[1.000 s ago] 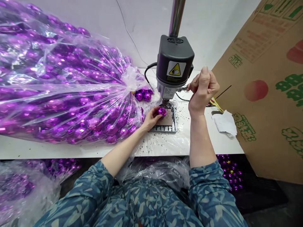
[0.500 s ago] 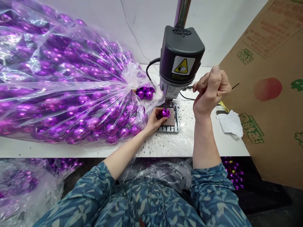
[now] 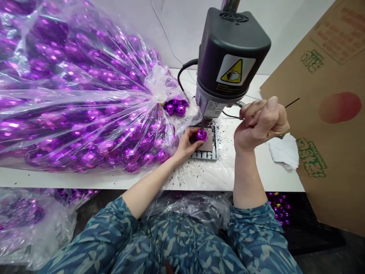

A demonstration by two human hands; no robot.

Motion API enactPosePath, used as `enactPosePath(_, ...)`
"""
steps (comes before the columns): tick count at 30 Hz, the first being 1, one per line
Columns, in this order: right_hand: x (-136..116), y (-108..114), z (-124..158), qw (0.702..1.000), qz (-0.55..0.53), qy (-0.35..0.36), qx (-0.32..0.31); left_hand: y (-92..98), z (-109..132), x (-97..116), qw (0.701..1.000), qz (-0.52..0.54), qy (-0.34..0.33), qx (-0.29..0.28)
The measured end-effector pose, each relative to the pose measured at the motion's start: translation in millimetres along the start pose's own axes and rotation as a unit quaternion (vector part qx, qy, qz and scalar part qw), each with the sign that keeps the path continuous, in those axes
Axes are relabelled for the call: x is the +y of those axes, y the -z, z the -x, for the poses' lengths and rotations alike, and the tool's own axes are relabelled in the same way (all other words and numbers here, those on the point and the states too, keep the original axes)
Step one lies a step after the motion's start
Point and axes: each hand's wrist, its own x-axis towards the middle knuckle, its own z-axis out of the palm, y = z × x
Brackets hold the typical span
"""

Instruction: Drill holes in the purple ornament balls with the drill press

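left hand (image 3: 186, 146) is cupped round one shiny purple bauble (image 3: 202, 134), grip closed on it, sitting on a brown pad (image 3: 209, 142) right under the bench drill (image 3: 230, 53). right hand (image 3: 261, 123) is raised, clenched on the drill's side lever (image 3: 238, 103). one big plastic bag (image 3: 85, 95) of baubles lies on the worktop (image 3: 279, 180), two loose ones (image 3: 180, 110) showing by its knot.

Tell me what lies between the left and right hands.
Between the left hand and right hand, the head view shows a drill spindle over a metal grid plate with a brown pad, and black flecks.
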Motion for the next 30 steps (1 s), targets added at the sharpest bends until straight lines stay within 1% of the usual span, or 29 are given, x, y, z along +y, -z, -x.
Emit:
enactPosePath(3,4,2,4,1.000,-0.013,0.012,0.000,0.0,0,-1,1.000,0.004,-0.003,-0.002)
enactPosePath(6,9,5,8,1.000,0.007,0.021,0.017,-0.1,0,0,1.000,0.002,0.002,-0.004)
enactPosePath(9,13,10,12,0.999,0.030,0.013,0.037,-0.2,0,0,1.000,-0.005,0.003,-0.003)
enactPosePath(11,16,12,14,0.999,0.030,0.015,0.040,-0.4,0,-1,1.000,-0.003,-0.001,-0.005)
enactPosePath(13,21,14,17,0.999,0.013,0.032,0.039,-0.5,0,-2,1.000,0.001,-0.008,-0.005)
enactPosePath(16,27,16,20,0.996,-0.011,0.082,0.025,-0.3,0,-5,1.000,-0.005,-0.017,-0.002)
enactPosePath(19,28,15,21,0.992,-0.016,0.121,0.018,0.6,0,-7,1.000,-0.016,-0.024,-0.006)
enactPosePath(21,23,10,14,0.994,0.009,0.108,0.019,0.8,-1,-8,0.999,-0.020,-0.029,-0.011)
enactPosePath(24,10,-2,-5,0.998,0.054,0.039,-0.003,0.1,-3,-8,0.999,-0.019,-0.037,-0.010)
enactPosePath(26,4,-11,-20,0.999,0.031,0.001,-0.023,-0.3,-1,-4,0.999,-0.030,-0.038,0.009)
enactPosePath(28,3,-17,-31,0.999,-0.010,-0.013,-0.032,0.9,10,6,0.996,-0.070,-0.038,0.033)
enactPosePath(29,3,-18,-35,0.999,-0.026,-0.019,-0.033,2.6,19,12,0.994,-0.096,-0.045,0.037)
enactPosePath(30,4,-19,-37,0.998,-0.037,-0.027,-0.032,5.2,31,20,0.990,-0.123,-0.061,0.027)
